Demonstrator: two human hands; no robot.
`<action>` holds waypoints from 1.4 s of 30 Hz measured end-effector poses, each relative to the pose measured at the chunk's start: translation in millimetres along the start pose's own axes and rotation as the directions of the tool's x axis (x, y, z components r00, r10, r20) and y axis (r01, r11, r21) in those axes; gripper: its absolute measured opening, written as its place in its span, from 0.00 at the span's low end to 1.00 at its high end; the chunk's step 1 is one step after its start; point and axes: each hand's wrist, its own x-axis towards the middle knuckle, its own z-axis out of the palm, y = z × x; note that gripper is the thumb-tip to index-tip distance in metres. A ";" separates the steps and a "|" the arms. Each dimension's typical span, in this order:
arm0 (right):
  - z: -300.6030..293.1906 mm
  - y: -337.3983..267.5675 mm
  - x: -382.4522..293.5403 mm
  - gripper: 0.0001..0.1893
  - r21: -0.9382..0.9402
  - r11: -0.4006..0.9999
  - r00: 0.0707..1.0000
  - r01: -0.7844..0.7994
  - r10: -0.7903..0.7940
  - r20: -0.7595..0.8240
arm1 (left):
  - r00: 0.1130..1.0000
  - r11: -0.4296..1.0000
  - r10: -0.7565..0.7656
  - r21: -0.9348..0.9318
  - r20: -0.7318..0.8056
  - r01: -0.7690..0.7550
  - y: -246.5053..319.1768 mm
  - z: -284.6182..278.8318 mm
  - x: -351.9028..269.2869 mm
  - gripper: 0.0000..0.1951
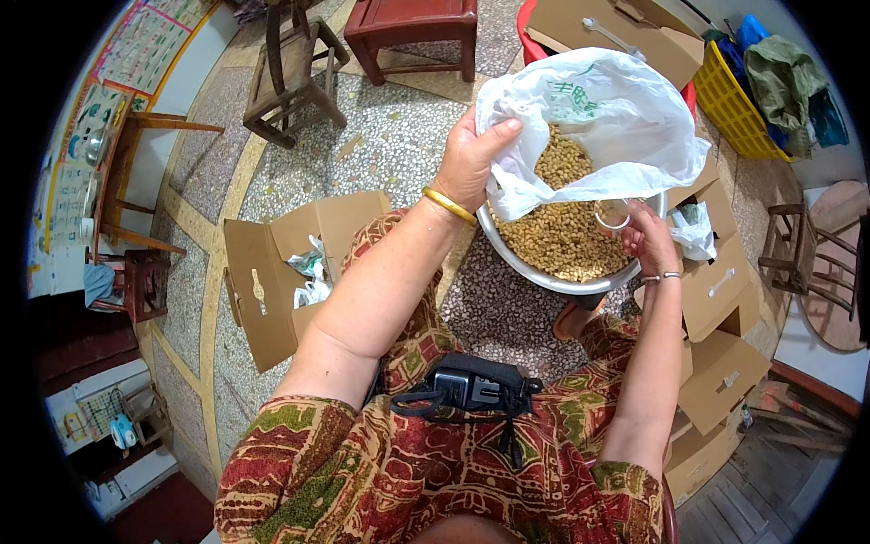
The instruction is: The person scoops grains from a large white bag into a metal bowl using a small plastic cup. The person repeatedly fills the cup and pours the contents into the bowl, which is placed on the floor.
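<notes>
My left hand (474, 153) grips the gathered rim of a white plastic bag (632, 146) with green writing. The bag's mouth gapes towards me, and small tan pellets or seeds (563, 160) lie inside it. Beneath the bag stands a round metal basin (523, 270), filled with more of the same tan pieces (564, 248). My right hand (650, 234) holds a small clear cup (612, 215) by its side, over the basin's right part. Whether the cup has anything in it is hard to tell.
Open cardboard boxes (720, 292) line the right side, one with a white plastic bag (694, 231). Another open box (262, 299) sits at left. A red tub (530, 34) with cardboard on it, a yellow basket (734, 102), a wooden chair (289, 102) and a red stool (411, 30) stand beyond.
</notes>
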 end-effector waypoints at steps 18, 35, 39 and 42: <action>32.0 -71.3 -44.7 0.18 0.085 0.817 0.821 0.571 -0.568 -0.063 | 1.000 0.997 0.016 0.077 0.018 -0.017 -2.0 3.1 -3.2 0.19; 72.5 -62.9 -25.5 0.25 -0.682 0.061 0.195 0.729 -0.973 0.122 | 0.999 0.996 -0.029 0.089 0.034 0.026 6.0 0.8 -11.5 0.21; 47.1 -54.9 -26.0 0.24 -0.077 0.441 0.432 0.894 -0.896 -0.104 | 0.997 0.987 -0.057 0.145 -0.042 0.063 3.3 7.5 -7.4 0.19; 27.3 -49.6 -31.1 0.19 0.178 0.637 0.661 0.750 -0.732 -0.165 | 0.996 0.947 -0.040 0.315 -0.077 0.063 -4.0 -0.9 0.0 0.18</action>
